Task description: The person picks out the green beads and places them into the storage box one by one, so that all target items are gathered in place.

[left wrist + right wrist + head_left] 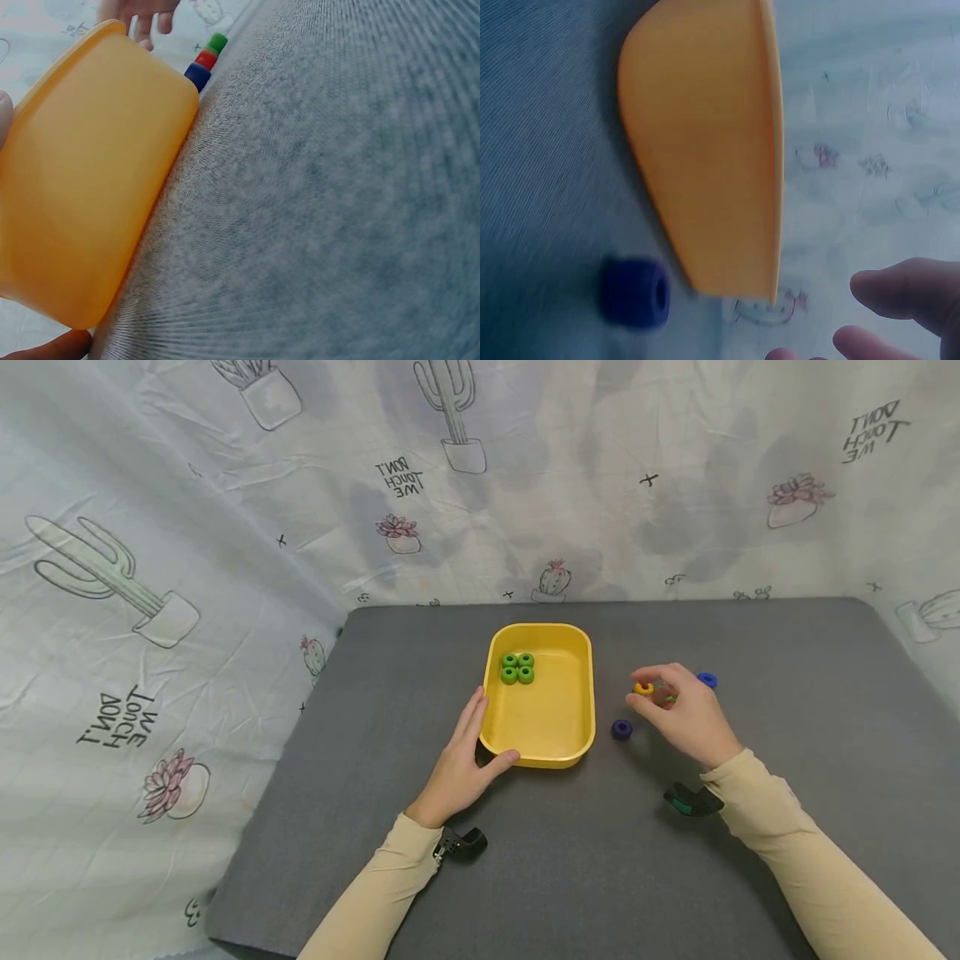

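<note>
Tray against left hand

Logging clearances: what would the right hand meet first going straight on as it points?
Likely the right side of the yellow tray, unless the yellow ring, seen between thumb and fingers of the right hand, is level with them; height is unclear.

Location type: curtained-off tabletop station; building type cannot be determined. Indicators, head view: grey table at six o'clock; cloth, printed with potted cacti and lettering, hanging from nine o'clock through twelve to two.
</note>
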Demonstrator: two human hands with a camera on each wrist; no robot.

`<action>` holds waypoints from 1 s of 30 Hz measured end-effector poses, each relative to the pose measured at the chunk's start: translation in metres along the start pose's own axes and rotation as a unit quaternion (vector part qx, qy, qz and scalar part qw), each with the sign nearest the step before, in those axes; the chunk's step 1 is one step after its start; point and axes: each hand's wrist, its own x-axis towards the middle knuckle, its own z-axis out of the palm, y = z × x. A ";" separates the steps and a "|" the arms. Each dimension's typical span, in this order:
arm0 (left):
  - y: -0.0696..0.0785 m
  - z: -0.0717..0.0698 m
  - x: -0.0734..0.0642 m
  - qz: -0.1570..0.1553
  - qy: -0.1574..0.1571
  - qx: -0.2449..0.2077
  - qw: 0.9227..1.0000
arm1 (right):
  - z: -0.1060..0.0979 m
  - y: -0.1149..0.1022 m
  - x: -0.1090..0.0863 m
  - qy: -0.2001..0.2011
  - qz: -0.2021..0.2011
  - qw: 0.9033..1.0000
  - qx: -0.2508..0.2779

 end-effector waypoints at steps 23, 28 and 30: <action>0.002 0.000 0.000 -0.006 -0.003 0.001 1.000 | -0.018 0.052 -0.028 0.005 0.017 0.998 -0.060; 0.003 -0.001 0.001 -0.004 -0.003 0.000 1.000 | -0.016 0.058 -0.028 0.010 0.010 0.997 -0.071; 0.003 -0.001 0.001 -0.004 -0.004 -0.001 1.000 | -0.016 0.060 -0.028 0.010 0.008 0.997 -0.076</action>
